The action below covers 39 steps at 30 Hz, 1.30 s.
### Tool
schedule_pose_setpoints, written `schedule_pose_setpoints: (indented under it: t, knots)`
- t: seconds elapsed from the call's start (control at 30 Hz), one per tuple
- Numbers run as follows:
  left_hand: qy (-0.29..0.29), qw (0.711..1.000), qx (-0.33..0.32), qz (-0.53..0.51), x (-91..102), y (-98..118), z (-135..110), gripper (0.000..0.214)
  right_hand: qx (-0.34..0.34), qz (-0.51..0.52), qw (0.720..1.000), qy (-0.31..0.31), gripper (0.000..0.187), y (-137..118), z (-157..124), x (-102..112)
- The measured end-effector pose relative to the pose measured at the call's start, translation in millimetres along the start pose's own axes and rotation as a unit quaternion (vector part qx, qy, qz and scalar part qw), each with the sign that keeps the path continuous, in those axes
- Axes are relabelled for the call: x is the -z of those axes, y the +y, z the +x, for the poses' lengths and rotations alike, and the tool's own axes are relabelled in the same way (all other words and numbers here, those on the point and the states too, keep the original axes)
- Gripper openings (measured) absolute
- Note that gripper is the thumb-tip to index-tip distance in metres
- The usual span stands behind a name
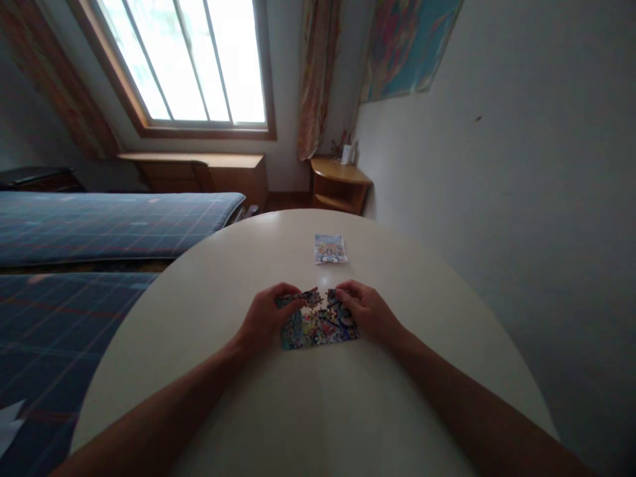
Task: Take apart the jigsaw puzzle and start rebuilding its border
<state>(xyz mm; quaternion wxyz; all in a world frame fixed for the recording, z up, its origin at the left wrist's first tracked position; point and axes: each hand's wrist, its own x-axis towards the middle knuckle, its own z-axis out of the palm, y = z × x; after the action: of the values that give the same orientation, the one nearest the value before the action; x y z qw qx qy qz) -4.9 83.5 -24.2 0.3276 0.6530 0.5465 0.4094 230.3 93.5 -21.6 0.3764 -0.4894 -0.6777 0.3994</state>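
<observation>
A colourful jigsaw puzzle (320, 330) lies on the white round table (238, 404), with a gap near the middle of its far edge. My left hand (271, 308) pinches a joined section of puzzle pieces (312, 298) between thumb and fingers at the far left of the puzzle. On the far right, my right hand (365, 308) is closed on the puzzle's corner section (332, 298), thumb on top. A narrow gap separates the two sections. Whether they are joined to the part below is too small to tell.
A small printed picture sheet (330, 249) lies farther back on the table. Beds with blue plaid covers (114, 222) stand to the left, a wall (521, 199) to the right. A wooden corner shelf (340, 170) and a desk (223, 161) are beyond.
</observation>
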Motion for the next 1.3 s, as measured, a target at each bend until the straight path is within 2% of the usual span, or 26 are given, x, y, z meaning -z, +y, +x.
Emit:
schedule_pose_setpoints:
  t: [0.13,0.33,0.6,1.1,1.3]
  knots:
    - [-0.021,0.999,0.012,-0.022,-0.5,0.3,-0.5,0.025,0.01,0.001,1.0,0.002,0.029,-2.2,-0.7,1.6]
    - [-0.025,1.0,-0.008,-0.004,-0.4,-0.7,-1.2,0.027,0.019,-0.025,0.999,-0.015,0.022,-2.7,-2.4,2.0]
    - [-0.046,0.998,-0.027,0.021,-1.2,3.2,-3.0,0.019,0.045,-0.067,0.997,-0.017,0.02,0.6,-3.2,0.8]
    - [-0.004,0.997,-0.057,0.045,-2.0,5.5,-4.3,0.023,0.045,-0.161,0.985,0.033,0.023,-5.1,-0.1,6.3]
    - [-0.01,0.996,-0.072,0.046,-2.1,5.0,-5.4,0.023,0.09,-0.231,0.968,0.034,0.028,1.6,4.8,10.9]
